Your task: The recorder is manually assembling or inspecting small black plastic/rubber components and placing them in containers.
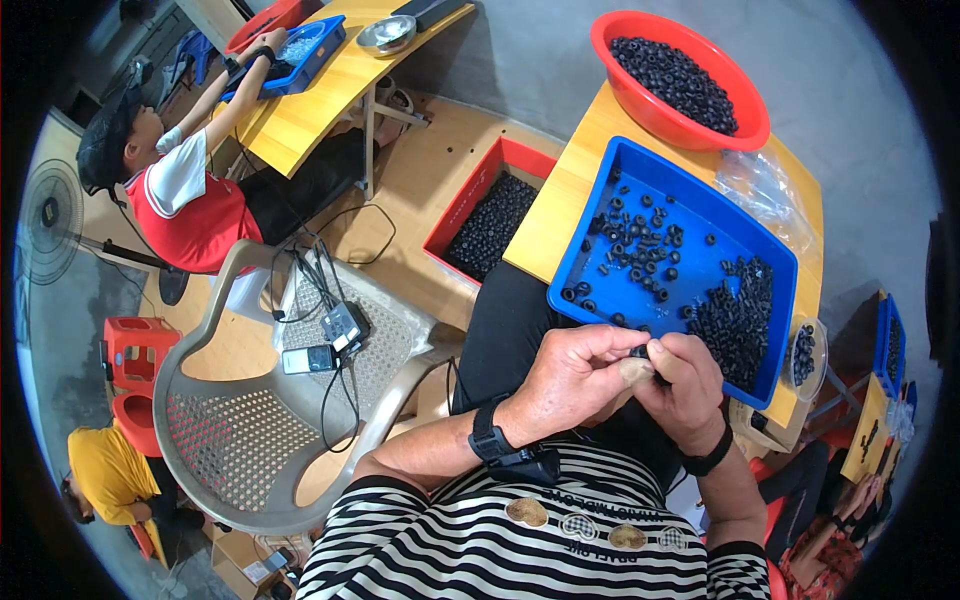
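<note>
My left hand (575,375) and my right hand (684,388) meet in front of my chest, over the near edge of a blue tray (690,190). Both are closed in a pinch on a small black ring-like part (640,351), mostly covered by the fingertips. Inside the tray, loose black round parts (640,240) lie scattered on the left. A denser heap of small black pieces (735,315) fills the right side.
Beyond the tray, a red basin (610,50) of black parts stands on the yellow table (545,225). A red box (445,225) of black parts sits on the floor. To the left is a grey plastic chair (215,390) with cables and devices. Other people work nearby.
</note>
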Motion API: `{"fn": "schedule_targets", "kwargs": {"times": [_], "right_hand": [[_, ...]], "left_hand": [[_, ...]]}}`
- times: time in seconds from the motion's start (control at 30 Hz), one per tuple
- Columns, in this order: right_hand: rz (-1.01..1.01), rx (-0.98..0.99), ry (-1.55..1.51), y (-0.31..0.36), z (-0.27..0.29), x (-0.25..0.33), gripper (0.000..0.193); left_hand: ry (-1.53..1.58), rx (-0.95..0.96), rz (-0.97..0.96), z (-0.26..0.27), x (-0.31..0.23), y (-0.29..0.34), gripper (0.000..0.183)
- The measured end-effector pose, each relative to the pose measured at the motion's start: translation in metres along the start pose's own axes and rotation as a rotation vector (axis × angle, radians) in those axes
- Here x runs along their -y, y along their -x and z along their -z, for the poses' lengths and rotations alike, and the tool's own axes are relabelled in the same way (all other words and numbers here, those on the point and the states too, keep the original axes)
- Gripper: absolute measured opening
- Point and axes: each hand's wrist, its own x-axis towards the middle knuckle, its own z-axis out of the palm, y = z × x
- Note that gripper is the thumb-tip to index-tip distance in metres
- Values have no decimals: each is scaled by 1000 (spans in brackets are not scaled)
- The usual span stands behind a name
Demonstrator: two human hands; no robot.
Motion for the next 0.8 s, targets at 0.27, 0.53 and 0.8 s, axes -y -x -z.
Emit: {"fn": "schedule_targets", "kwargs": {"times": [0.27,0.53,0.8], "right_hand": [[-10,-15,-78,5,-4,-4,31],[-335,-24,-137,13,-3,-2,28],[-666,-226,195,23,75,-28,26]], "left_hand": [[-45,10,-93,-5,2,1,23],[-41,97,24,-4,4,-14,27],[-23,132,45,2,19,-12,36]]}}
